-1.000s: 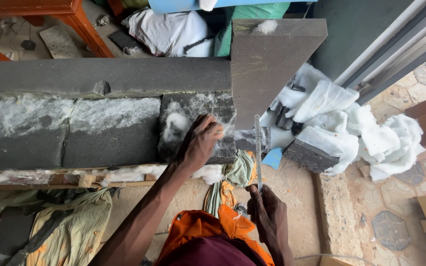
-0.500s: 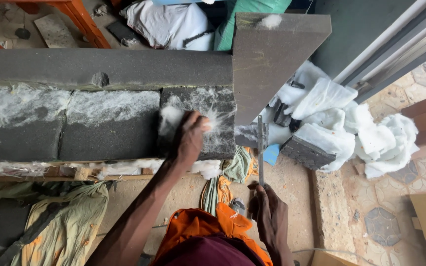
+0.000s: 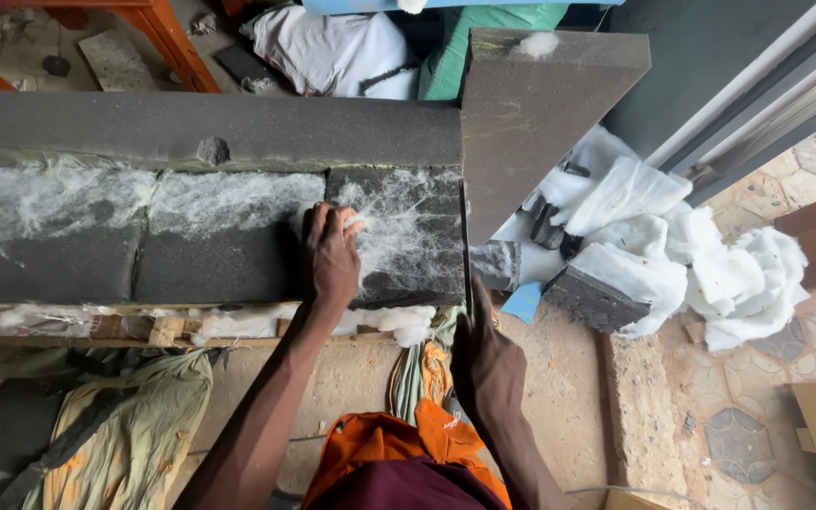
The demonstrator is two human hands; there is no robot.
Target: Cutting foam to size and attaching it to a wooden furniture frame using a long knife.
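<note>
So from up here I'm looking down at a long dark foam slab [image 3: 191, 132] running left to right across the view, with dark foam blocks [image 3: 210, 246] laid end to end along its near side. That's the long axis: straight left-right, right end butting against the upright grey panel [image 3: 531, 123]. White fibre wadding [image 3: 238, 203] is spread thin over the block tops, thicker on the left, wispy toward the right.

My left hand [image 3: 331, 257] is flat on the seam beside the rightmost block [image 3: 408, 241], fingers [image 3: 332, 222] spread and pressing a tuft of the white fluff down, not gripping anything as far as I can tell. Looks to me like the smoothing-the-fibre stage, and the right block is the patchy bit, so I reckon the next bit calls for light, even pressure across it.

My right hand [image 3: 485, 364] sits near the right end, below the panel's edge. It seems to reach up along a thin upright edge, but I honestly can't tell whether it's closed on anything.

Further right there's a heap of white wadding scraps [image 3: 701, 264] on the floor.
</note>
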